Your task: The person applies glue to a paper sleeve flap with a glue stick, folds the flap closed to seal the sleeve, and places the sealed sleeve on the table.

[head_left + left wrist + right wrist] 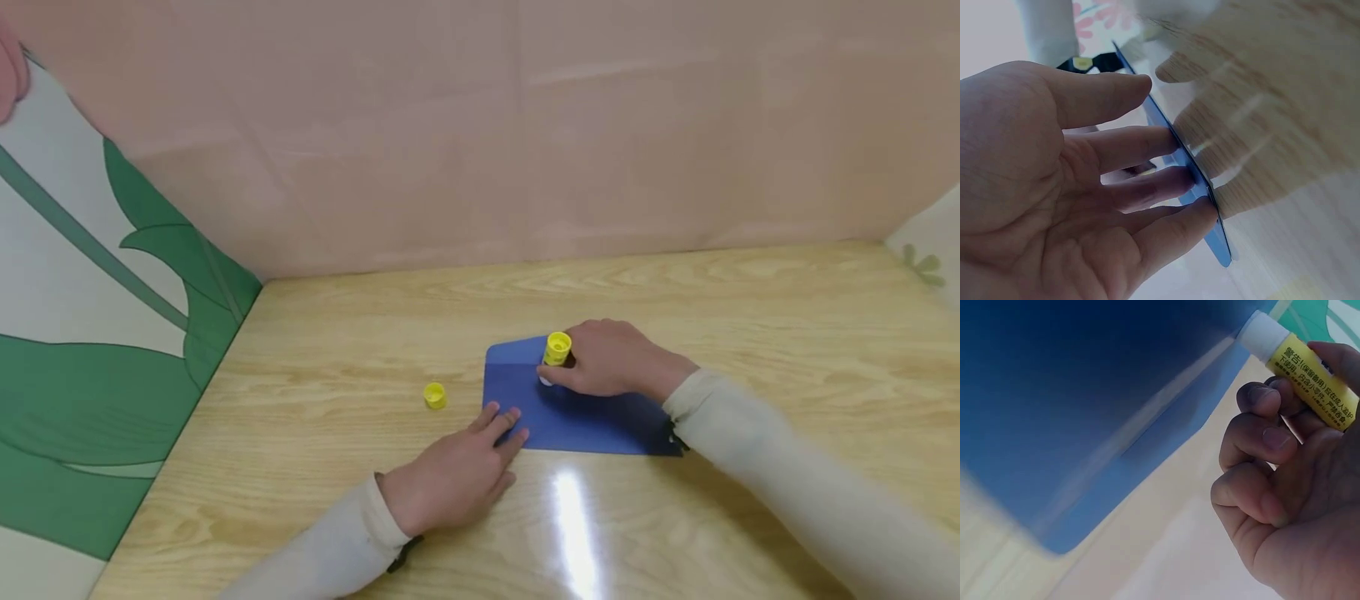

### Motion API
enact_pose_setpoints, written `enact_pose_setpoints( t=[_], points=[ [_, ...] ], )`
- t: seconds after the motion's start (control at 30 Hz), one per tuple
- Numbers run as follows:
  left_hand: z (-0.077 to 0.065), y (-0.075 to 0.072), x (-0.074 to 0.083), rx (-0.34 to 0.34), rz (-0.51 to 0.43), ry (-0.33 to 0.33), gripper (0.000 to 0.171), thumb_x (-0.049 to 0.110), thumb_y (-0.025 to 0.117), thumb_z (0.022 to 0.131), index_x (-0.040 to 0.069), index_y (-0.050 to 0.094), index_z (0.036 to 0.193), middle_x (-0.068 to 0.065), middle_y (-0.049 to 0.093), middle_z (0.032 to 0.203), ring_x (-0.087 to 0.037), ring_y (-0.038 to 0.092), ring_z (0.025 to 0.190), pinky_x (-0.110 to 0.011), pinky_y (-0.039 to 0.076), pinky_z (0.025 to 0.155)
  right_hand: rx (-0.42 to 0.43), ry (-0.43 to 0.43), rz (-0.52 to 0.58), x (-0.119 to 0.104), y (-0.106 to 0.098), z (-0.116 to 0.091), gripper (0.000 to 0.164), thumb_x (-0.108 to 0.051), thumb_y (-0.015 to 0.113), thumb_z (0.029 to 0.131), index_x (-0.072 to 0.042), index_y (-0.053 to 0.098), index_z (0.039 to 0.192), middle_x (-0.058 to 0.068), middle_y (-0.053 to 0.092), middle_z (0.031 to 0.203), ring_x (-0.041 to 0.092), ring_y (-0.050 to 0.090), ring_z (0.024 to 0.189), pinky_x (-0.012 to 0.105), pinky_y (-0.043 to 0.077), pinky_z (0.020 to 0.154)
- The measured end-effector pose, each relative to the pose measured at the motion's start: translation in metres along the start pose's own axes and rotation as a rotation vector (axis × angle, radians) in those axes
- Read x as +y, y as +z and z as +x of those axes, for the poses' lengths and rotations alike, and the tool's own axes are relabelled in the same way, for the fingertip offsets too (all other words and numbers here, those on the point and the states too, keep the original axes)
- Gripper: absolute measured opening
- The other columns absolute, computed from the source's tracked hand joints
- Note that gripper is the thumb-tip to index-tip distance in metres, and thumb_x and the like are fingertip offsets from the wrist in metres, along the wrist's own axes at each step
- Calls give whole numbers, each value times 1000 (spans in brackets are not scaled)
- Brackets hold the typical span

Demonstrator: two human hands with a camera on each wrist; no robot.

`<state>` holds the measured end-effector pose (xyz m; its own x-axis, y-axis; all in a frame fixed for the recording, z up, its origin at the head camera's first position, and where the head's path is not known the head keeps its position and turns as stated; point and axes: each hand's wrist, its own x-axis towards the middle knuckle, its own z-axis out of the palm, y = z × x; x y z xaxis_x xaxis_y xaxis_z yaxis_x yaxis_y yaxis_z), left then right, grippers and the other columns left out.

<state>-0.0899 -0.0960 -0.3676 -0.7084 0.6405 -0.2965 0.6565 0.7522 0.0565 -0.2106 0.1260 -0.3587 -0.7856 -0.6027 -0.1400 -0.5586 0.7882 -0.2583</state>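
A blue sheet of paper or card (510, 387), with a crease near its far edge, lies on the wooden table. My right hand (611, 358) grips a yellow glue stick (1313, 381) between thumb and fingers. Its white end points down at the blue sheet, touching or very near it beside the crease in the right wrist view. With fingers spread and fairly straight, my left hand (457, 475) rests its fingertips on the sheet's near left edge. To the left of the sheet stands a small yellow cap (435, 396).
The wooden table (337, 333) meets a pinkish wall (450, 150) at the back. On the left is a panel with green leaf shapes (135, 400). A bright light reflection shows on the table's near part.
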Motion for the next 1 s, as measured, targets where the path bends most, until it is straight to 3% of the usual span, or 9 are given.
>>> enact_pose_setpoints(
  t=[0.33, 0.47, 0.6, 0.67, 0.83, 1.0],
  points=[
    [-2, -3, 0, 9, -29, -4, 50, 29, 46, 106, 6, 41, 151, -15, 32, 161, -33, 29, 150, -40, 29, 122, 25, 68, 30, 42, -7, -39, 42, -55, 61, 92, -17, 55, 75, -3, 48, 62, 11, 47, 56, 26, 35, 49],
    [-2, -1, 0, 20, -27, 7, 50, 29, 46, 106, 5, 42, 150, -16, 33, 160, -34, 30, 150, -40, 30, 121, 17, 98, 24, 61, -6, -57, 41, -56, 60, 93, -16, 67, 96, -5, 52, 67, 10, 49, 62, 26, 38, 51],
    [0, 0, -1, 33, -22, 17, 48, 27, 46, 106, 6, 44, 149, -16, 35, 159, -34, 33, 148, -39, 32, 120, 21, 125, 18, 74, -5, -70, 53, -57, 60, 93, -13, 68, 119, -6, 58, 74, 10, 51, 67, 26, 41, 54],
    [1, 1, 0, 37, -21, 24, 47, 26, 45, 106, 6, 45, 148, -16, 37, 158, -34, 34, 148, -39, 33, 120, 28, 123, 18, 78, -4, -74, 50, -57, 60, 92, -14, 68, 118, -7, 58, 74, 9, 51, 67, 26, 41, 54],
    [3, 3, 1, 29, -36, 23, 46, 25, 45, 106, 6, 46, 148, -16, 38, 158, -35, 36, 146, -39, 35, 119, 54, 104, 1, 84, 2, -82, 33, -53, 62, 93, -21, 64, 96, -8, 50, 66, 8, 47, 61, 25, 38, 52],
    [7, 3, 2, 34, -31, 17, 46, 25, 45, 106, 5, 46, 148, -16, 38, 158, -36, 37, 146, -39, 35, 119, 60, 124, 9, 90, 4, -84, 36, -53, 61, 94, -18, 65, 101, -6, 49, 66, 8, 46, 61, 25, 38, 52]
  ],
)
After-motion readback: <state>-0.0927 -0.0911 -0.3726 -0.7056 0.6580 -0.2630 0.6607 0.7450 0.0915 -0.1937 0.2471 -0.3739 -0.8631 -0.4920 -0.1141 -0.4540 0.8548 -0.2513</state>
